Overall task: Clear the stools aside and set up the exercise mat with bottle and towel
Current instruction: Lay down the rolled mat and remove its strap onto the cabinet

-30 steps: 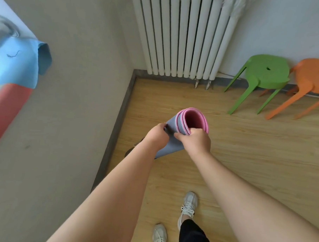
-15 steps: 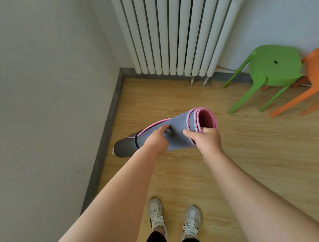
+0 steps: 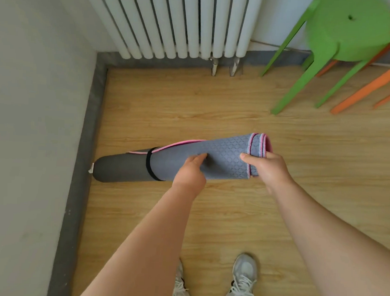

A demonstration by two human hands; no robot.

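Head view: rolled exercise mat [image 3: 222, 159] held level above the floor, long axis left-right. Right hand [image 3: 270, 168] clasps its open end, left hand [image 3: 189, 172] mid-roll; dark end nearest the skirting.

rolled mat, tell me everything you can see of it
The rolled mat lies roughly level above the wood floor, held by both hands. Its outer layer is grey-blue with a diamond pattern and pink stitched edging; the left end is plain dark grey, ringed by a black strap. The left hand grips mid-roll, the right hand its right end.
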